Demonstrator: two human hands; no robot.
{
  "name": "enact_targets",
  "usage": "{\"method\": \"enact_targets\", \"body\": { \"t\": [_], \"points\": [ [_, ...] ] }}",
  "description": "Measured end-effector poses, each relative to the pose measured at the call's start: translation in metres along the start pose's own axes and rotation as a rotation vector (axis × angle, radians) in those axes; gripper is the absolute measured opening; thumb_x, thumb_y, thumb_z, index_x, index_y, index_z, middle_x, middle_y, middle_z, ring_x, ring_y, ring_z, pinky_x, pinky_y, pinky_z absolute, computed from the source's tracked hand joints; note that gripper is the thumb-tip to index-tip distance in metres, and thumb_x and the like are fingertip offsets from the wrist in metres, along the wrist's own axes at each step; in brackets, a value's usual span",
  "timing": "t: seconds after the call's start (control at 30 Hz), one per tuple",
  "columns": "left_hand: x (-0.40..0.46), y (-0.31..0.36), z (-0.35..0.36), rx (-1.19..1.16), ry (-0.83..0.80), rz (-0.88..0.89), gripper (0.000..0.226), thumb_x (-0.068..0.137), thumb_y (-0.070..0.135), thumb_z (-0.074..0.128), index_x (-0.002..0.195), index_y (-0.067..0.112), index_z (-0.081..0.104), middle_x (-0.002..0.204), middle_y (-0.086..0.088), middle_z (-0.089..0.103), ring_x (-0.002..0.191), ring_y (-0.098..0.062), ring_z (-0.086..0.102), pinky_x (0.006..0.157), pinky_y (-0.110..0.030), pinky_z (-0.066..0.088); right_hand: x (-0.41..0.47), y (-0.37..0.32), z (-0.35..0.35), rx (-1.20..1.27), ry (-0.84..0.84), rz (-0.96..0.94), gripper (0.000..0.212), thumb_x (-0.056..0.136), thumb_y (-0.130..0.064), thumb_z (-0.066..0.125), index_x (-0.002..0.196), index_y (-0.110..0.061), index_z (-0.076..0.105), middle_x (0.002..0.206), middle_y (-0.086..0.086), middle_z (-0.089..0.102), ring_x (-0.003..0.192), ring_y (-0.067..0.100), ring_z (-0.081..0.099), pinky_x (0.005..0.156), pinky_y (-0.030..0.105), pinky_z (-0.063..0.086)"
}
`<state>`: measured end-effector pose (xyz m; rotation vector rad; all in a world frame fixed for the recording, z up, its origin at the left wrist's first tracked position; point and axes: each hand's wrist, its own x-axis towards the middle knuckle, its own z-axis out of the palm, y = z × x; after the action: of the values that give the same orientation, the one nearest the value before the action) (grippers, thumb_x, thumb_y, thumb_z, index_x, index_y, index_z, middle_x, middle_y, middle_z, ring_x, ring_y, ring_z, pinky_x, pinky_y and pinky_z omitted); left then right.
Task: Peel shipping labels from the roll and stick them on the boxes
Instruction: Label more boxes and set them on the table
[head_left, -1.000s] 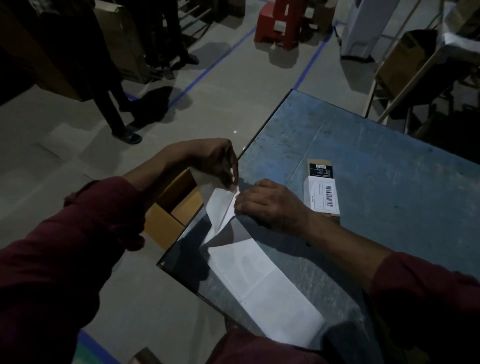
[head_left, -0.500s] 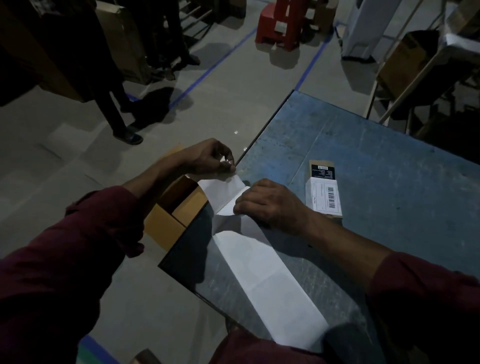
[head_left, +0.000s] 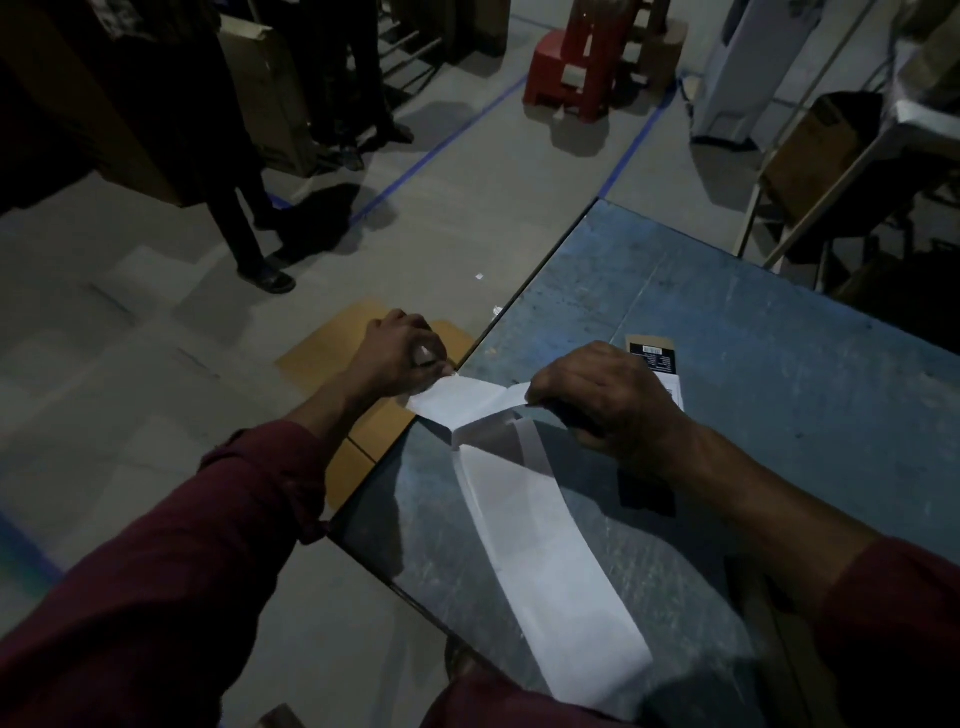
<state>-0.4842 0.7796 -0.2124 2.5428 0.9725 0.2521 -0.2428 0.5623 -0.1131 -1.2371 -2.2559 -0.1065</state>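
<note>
A long white strip of label backing (head_left: 550, 551) runs across the blue table (head_left: 779, 374) toward me. At its far end a white label (head_left: 462, 397) is lifted off the strip. My left hand (head_left: 400, 356) pinches the label's left corner at the table's edge. My right hand (head_left: 602, 395) pinches the right end of the strip, raised off the table. A small brown box (head_left: 657, 358) with a black end and a barcode label lies just behind my right hand, mostly hidden by it.
An open cardboard box (head_left: 332, 358) sits on the floor under my left hand, beside the table's left edge. A person's legs (head_left: 244, 234) stand on the floor at far left. Red stools (head_left: 576, 67) and cartons stand farther back.
My right hand has lifted off the table and now pinches the strip. My left hand has pulled the label farther left, and more of it is peeled free.
</note>
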Motion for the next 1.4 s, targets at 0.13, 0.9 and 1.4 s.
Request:
{"method": "enact_targets", "body": {
  "t": [0.13,0.9,1.4],
  "points": [
    [-0.004,0.005,0.004,0.084,0.045,-0.03,0.026,0.088,0.036,0.077,0.114,0.033,0.077,0.123,-0.002,0.064,0.117,-0.032,0.05,0.092,-0.046,0.034,0.002,0.004,-0.003,0.03,0.012,0.083,0.012,0.096,-0.015,0.063,0.102,-0.01,0.073,0.093,0.005,0.073,0.079,0.024,0.068,0.069,0.043,0.055],
    [-0.082,0.046,0.037,-0.195,0.375,0.014,0.032,0.075,0.009,0.079,0.107,0.009,0.082,0.108,-0.009,0.08,0.095,-0.028,0.075,0.087,-0.053,0.06,0.029,0.009,-0.025,0.136,0.107,0.219,0.012,0.088,-0.007,0.073,0.1,-0.009,0.074,0.096,0.0,0.076,0.082,0.013,0.071,0.075,0.033,0.063],
    [-0.072,0.052,-0.006,-0.227,0.443,-0.111,0.056,0.078,0.004,0.059,0.131,0.019,0.068,0.122,-0.011,0.074,0.11,-0.032,0.068,0.093,-0.044,0.056,0.008,0.003,-0.056,0.407,0.324,0.73,0.019,0.094,-0.018,0.076,0.086,-0.031,0.064,0.082,-0.017,0.071,0.073,0.01,0.071,0.06,0.035,0.06]
  ]
}}
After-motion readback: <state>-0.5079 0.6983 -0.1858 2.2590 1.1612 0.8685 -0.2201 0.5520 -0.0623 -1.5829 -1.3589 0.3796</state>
